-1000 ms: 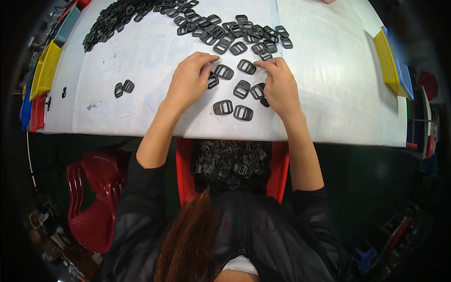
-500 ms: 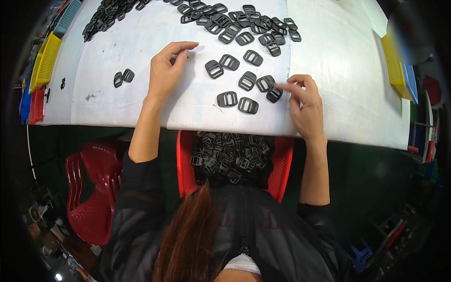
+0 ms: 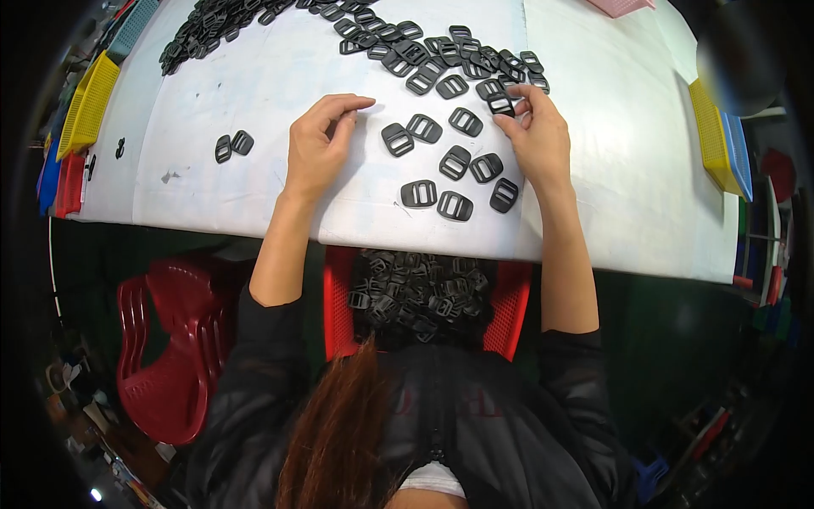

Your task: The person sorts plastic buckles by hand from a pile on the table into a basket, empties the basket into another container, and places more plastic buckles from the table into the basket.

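Currently I am pinching a black plastic slide buckle (image 3: 501,105) with my right hand (image 3: 538,140) at the far pile's (image 3: 441,53) near edge; left hand (image 3: 319,148) is resting empty, fingers curled. Lifting straight avoids scattering neighbours.

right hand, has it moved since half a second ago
Yes. The right hand has gone from the near table edge up to the buckle pile, where its fingertips now pinch a black buckle.

A white table (image 3: 593,170) carries black plastic buckles: a long pile (image 3: 441,55) along its far edge, nine loose ones (image 3: 454,161) near the front edge and a pair (image 3: 233,144) toward the left edge. Yellow baskets sit at its left (image 3: 85,106) and right (image 3: 708,131) edges.
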### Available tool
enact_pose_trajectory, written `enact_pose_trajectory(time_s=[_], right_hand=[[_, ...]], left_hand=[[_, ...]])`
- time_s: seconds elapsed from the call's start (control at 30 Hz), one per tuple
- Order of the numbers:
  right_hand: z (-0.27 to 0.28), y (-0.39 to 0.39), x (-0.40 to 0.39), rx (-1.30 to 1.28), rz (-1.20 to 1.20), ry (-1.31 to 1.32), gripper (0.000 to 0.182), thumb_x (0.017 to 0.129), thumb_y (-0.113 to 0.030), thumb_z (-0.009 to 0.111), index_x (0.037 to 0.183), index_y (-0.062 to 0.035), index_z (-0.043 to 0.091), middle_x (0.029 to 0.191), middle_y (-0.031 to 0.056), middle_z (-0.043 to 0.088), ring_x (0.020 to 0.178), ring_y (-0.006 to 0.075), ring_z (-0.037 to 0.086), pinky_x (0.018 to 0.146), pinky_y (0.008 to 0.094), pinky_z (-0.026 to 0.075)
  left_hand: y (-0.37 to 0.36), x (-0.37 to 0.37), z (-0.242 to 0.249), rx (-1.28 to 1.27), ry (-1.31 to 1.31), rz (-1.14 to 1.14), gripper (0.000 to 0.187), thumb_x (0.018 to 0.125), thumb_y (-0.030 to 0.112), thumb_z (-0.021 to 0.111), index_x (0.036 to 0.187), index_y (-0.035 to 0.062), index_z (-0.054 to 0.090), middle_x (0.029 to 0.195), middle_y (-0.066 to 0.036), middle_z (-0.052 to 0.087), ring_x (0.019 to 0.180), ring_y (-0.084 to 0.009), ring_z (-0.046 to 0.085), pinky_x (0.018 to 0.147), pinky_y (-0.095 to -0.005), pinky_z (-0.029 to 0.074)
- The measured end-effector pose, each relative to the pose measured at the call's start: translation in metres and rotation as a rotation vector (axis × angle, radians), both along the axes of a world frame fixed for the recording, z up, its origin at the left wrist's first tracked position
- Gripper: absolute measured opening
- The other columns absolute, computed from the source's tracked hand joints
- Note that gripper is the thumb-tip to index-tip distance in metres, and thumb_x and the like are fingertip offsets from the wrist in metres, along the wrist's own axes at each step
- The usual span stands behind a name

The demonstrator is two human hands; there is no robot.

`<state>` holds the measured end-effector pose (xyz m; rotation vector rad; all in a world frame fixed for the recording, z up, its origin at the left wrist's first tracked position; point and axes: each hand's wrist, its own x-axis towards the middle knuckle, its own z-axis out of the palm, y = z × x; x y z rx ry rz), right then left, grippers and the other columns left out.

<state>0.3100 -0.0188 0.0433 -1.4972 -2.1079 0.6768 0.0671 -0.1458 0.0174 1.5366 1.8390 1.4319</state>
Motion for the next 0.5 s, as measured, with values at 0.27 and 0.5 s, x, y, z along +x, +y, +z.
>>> enact_pose_trajectory(time_s=[0.27, 0.5], right_hand=[[0.013, -0.039, 0.011, -0.548, 0.075, 0.742, 0.021, 0.09, -0.015, 0.067, 0.103, 0.0017, 0.068, 0.085, 0.0068, 0.069, 0.071, 0.0098, 0.063, 0.061, 0.0231, 0.048], [0.031, -0.088, -0.027, -0.421, 0.247, 0.789, 0.018, 0.09, -0.005, 0.064, 0.107, 0.0018, 0.066, 0.088, 0.0067, 0.069, 0.073, 0.0133, 0.065, 0.062, 0.0255, 0.05]], left_hand=[[-0.004, 0.017, 0.017, 0.003, -0.159, 0.002, 0.025, 0.094, 0.006, 0.055, 0.114, 0.0057, 0.069, 0.11, -0.005, 0.068, 0.093, -0.0094, 0.06, 0.081, -0.023, 0.046], [0.014, 0.081, 0.05, 0.32, -0.499, -0.049, 0.038, 0.103, 0.026, 0.04, 0.127, 0.0016, 0.057, 0.118, -0.01, 0.063, 0.108, -0.0157, 0.056, 0.088, -0.0281, 0.045]])
